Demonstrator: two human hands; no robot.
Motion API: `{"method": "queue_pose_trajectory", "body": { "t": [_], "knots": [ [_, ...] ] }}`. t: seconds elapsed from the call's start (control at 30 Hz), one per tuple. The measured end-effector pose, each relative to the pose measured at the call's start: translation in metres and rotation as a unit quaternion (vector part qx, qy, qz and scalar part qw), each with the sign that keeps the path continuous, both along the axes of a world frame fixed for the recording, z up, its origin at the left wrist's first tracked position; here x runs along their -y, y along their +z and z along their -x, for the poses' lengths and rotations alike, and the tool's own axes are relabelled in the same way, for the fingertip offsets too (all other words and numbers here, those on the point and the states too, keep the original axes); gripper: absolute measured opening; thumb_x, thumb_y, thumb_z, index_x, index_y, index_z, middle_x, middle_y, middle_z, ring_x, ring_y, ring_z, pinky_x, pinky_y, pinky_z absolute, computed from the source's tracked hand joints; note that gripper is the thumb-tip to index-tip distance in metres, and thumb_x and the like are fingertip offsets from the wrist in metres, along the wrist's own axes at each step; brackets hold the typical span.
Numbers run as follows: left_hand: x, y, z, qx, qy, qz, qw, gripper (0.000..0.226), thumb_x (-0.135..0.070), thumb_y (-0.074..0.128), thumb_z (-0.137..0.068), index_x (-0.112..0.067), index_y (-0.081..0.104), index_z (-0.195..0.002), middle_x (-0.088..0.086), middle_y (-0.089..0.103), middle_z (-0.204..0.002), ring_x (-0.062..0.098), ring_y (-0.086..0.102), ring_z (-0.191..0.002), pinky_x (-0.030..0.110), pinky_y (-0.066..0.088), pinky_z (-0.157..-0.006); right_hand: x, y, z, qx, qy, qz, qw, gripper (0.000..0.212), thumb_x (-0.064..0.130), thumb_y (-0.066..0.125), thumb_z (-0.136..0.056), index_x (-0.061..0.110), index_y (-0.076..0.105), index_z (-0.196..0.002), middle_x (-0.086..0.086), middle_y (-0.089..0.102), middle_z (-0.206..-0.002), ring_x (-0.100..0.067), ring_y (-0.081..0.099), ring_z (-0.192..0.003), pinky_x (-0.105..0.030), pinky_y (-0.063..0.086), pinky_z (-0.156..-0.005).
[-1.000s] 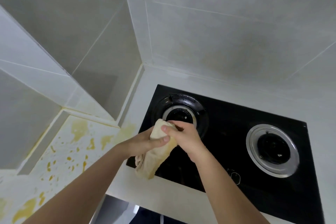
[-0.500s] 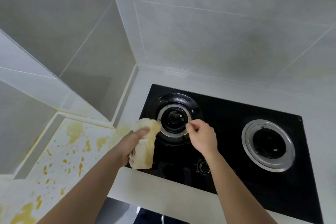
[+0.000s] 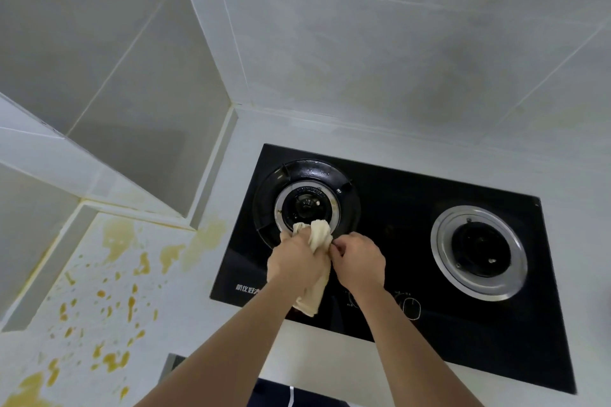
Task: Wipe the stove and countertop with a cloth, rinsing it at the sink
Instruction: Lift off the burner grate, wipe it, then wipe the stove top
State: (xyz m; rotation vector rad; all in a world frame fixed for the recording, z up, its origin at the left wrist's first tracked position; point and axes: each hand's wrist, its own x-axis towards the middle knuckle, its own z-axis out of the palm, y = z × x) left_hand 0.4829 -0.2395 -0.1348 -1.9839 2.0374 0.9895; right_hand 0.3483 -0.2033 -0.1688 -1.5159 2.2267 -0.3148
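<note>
Cloth (image 3: 318,236) bunched in both my hands over the stove's (image 3: 396,208) left burner (image 3: 305,205).

My left hand (image 3: 297,263) gripped the cream cloth, its tail hanging down past the wrist over the black glass; my right hand (image 3: 358,259) pinched its edge just beside. The right burner (image 3: 478,252) sat well apart. Yellow splatters (image 3: 109,304) marked the white countertop (image 3: 139,274) to the left.

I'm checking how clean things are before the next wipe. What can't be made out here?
Head view only:
- stove front left: hidden by left hand, right hand and cloth.
- Printed label: half covered by the forearm.
- Stained countertop: cut off at the left edge.
- Sink: outside the frame.
</note>
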Motion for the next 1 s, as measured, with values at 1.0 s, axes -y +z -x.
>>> {"method": "queue_pose_trajectory", "body": {
  "t": [1.0],
  "knots": [
    [0.014,0.021,-0.006,0.211,-0.310,0.111,0.920,0.041,-0.017,0.063,-0.095,-0.018,0.057,-0.135,0.009,0.047,-0.134,0.024,0.056,-0.117,0.034,0.050,-0.078,0.006,0.007,-0.023,-0.043,-0.030,-0.030,0.998,0.029,0.037,0.061,-0.097,0.023,0.071,-0.074,0.009,0.058,-0.073,-0.011,0.050,-0.071,-0.024,0.030,-0.051]
  ]
}}
